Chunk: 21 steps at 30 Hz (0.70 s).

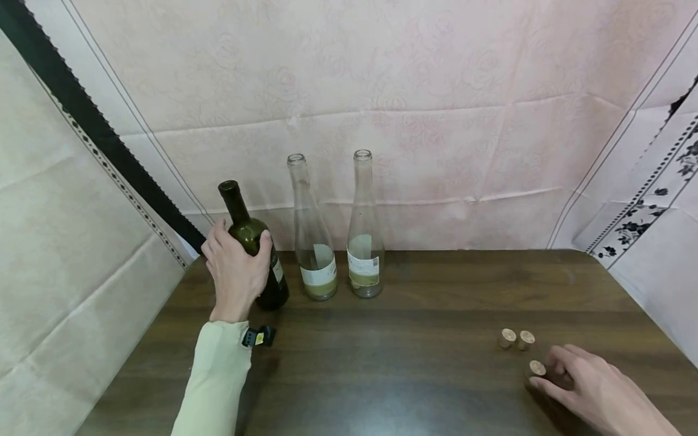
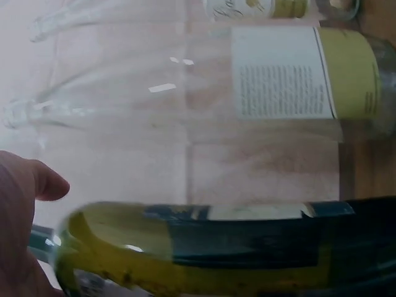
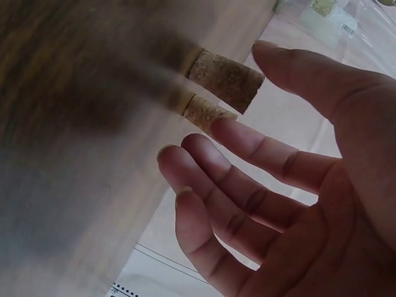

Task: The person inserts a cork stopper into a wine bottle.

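Observation:
A dark green wine bottle [image 1: 248, 233] stands at the left of the table, with my left hand [image 1: 234, 272] spread around its shoulder. In the left wrist view the thumb [image 2: 49, 180] is straight and shows a gap to the bottle's glass [image 2: 111, 235]. My right hand [image 1: 594, 384] is at the right front, its thumb and index finger on either side of a cork [image 1: 537, 368] standing on end. In the right wrist view, space shows between the fingertips and the nearest cork [image 3: 228, 80]. Two more corks [image 1: 507, 338] stand close together just behind.
Two clear glass bottles [image 1: 315, 254] with white and yellow-green labels stand upright right of the wine bottle. The brown wooden table [image 1: 425, 339] meets a pale cloth backdrop [image 1: 436, 151] at its back edge; cloth also hangs on both sides.

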Each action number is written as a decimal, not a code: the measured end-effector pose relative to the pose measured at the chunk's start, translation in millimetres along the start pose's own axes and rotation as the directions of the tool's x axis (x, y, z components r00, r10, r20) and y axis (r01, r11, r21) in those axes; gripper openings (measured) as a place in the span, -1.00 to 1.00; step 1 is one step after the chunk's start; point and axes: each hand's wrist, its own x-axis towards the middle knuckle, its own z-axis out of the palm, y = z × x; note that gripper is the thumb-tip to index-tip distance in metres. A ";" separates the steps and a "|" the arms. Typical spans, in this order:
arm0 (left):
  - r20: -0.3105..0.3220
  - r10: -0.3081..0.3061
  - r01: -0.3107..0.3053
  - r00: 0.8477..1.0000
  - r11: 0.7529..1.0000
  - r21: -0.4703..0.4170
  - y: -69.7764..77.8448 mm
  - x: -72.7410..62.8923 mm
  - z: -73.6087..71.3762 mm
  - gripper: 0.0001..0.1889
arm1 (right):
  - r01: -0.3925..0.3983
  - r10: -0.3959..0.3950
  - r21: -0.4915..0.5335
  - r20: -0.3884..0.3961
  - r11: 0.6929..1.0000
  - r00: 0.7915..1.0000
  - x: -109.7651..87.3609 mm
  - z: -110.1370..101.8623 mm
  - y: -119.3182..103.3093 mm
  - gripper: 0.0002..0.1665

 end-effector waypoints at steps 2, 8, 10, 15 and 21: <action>0.010 -0.015 0.015 1.000 1.000 0.005 -3.5 2.5 1.6 -0.04 | 0.005 -0.005 -0.006 0.001 1.000 1.000 -0.4 1.7 0.8 -0.64; 0.009 -0.018 0.018 1.000 1.000 -0.010 -7.9 8.2 5.6 -0.07 | -0.005 0.005 -0.026 0.010 1.000 1.000 -1.9 4.1 3.5 -0.62; -0.009 -0.014 0.014 1.000 1.000 -0.020 -7.8 9.5 5.9 -0.11 | -0.001 0.001 -0.021 0.007 1.000 1.000 -1.2 4.9 3.8 -0.63; -0.069 -0.004 0.001 0.998 0.999 -0.039 -9.2 11.7 5.8 -0.20 | 0.017 -0.017 -0.010 -0.026 1.000 1.000 -1.0 7.9 1.6 -0.64; -0.088 0.039 -0.045 0.995 0.997 -0.066 -13.7 14.8 4.7 -0.28 | 0.023 -0.023 0.027 -0.033 0.999 0.999 0.1 7.2 0.3 -0.70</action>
